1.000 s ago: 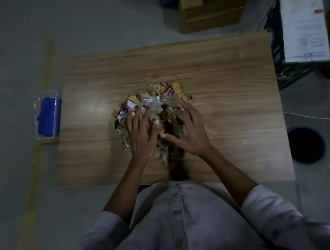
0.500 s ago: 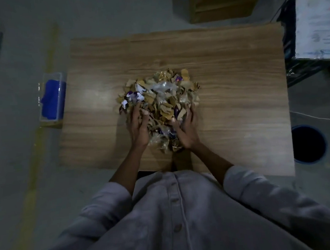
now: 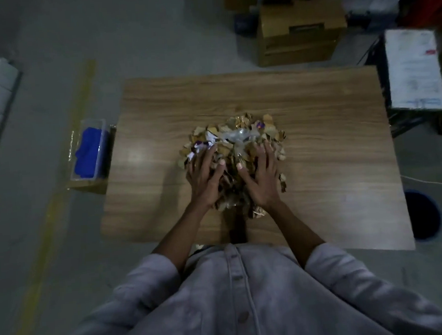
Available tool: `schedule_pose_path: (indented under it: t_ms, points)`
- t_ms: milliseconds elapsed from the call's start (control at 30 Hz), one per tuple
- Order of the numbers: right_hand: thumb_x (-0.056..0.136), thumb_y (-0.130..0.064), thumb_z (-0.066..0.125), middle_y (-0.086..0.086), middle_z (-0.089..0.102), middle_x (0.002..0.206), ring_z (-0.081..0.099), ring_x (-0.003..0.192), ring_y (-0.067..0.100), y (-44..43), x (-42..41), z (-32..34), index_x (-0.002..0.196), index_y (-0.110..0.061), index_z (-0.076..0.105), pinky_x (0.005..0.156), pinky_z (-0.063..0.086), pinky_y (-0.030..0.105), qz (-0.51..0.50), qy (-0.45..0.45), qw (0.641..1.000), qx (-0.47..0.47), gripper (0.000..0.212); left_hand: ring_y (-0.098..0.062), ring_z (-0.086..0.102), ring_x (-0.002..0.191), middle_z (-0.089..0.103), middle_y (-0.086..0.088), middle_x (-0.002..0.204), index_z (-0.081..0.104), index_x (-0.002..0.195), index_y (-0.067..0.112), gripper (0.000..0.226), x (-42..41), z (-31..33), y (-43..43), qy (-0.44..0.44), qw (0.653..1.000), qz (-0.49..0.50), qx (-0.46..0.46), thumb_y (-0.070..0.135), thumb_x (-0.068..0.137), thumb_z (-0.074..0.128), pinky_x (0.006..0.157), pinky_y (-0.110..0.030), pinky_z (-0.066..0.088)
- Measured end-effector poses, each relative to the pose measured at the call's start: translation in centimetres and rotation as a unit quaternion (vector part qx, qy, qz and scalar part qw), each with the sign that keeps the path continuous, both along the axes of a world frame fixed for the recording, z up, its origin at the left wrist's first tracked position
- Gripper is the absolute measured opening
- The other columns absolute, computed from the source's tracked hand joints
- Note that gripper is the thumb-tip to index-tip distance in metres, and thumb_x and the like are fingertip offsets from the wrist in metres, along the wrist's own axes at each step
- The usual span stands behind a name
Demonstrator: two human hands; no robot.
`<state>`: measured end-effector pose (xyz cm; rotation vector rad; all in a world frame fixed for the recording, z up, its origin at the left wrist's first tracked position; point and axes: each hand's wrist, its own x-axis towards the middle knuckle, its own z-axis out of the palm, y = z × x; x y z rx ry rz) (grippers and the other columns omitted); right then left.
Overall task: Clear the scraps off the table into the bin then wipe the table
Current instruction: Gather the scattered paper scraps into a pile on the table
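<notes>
A heap of paper and foil scraps (image 3: 241,134), tan, white and purple, lies in the middle of the wooden table (image 3: 318,138). My left hand (image 3: 204,176) lies flat on the heap's left side with fingers spread. On the right side my right hand (image 3: 261,176) rests the same way, fingers straight. Both palms press the scraps; the near part of the heap is hidden under them. A dark round bin (image 3: 423,215) stands on the floor by the table's right near corner.
A clear box holding a blue cloth (image 3: 89,151) sits at the table's left edge. Cardboard boxes (image 3: 299,31) stand beyond the far edge. A dark crate topped with a white sheet (image 3: 413,67) is at the right. A yellow floor line (image 3: 65,179) runs left.
Both hands have shifted from meeting at the heap's near side to lying apart on its left and right sides. The camera view has tilted back, showing more floor beyond the table.
</notes>
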<state>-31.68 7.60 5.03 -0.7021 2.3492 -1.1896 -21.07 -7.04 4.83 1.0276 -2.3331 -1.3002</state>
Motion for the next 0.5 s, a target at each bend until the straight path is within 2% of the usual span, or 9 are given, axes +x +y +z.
schedule_pose_path:
  t_ms: [100,167,300,400,500]
  points:
    - [0.099,-0.064,0.042,-0.007,0.012,0.17,0.003,0.157,0.016,-1.7,0.1,2.1,0.157,-0.036,0.029,0.124,0.006,0.045,-0.023,0.039,0.998,-0.052,0.065,-0.015,0.033,0.147,0.04,0.013,0.157,0.035,0.144,0.057,0.05,-1.0,2.1,-1.0,0.027,0.999,-0.025,0.004,0.071,0.096,0.038,0.118,-0.057,0.025]
    - [0.102,-0.058,0.041,-0.007,0.019,0.169,0.01,0.156,0.012,-2.7,-0.2,2.5,0.156,-0.034,0.035,0.125,0.012,0.047,-0.049,0.051,0.995,-0.077,0.06,-0.02,0.024,0.15,0.033,0.012,0.161,0.033,0.143,0.063,0.053,-1.9,2.6,-1.4,-0.002,0.999,-0.042,0.031,0.076,0.092,0.037,0.119,-0.058,0.02]
    - [0.099,-0.071,0.038,-0.006,0.028,0.166,0.019,0.154,0.012,-3.3,-0.3,2.2,0.15,-0.041,0.043,0.122,0.025,0.057,-0.17,0.011,0.981,-0.091,0.06,-0.02,0.006,0.154,0.019,0.01,0.167,0.032,0.146,0.06,0.065,-3.1,1.9,-1.8,-0.066,0.992,-0.064,0.086,0.081,0.084,0.036,0.121,-0.06,0.006]
    - [0.096,-0.075,0.037,-0.003,0.03,0.165,0.023,0.152,0.014,-3.1,0.4,2.2,0.149,-0.038,0.045,0.122,0.026,0.054,-0.212,0.018,0.973,-0.095,0.065,-0.022,0.01,0.154,0.02,0.012,0.165,0.032,0.145,0.06,0.073,-3.3,1.1,-1.3,-0.065,0.987,-0.101,0.105,0.089,0.078,0.032,0.12,-0.059,0.014]
    - [0.09,-0.079,0.041,-0.004,0.026,0.167,0.019,0.154,0.015,-2.8,1.4,1.4,0.149,-0.042,0.043,0.122,0.024,0.055,-0.232,-0.01,0.97,-0.071,0.069,-0.023,0.01,0.154,0.016,0.012,0.164,0.034,0.147,0.055,0.076,-3.3,0.8,-0.4,-0.059,0.988,-0.098,0.107,0.087,0.078,0.033,0.12,-0.058,0.019]
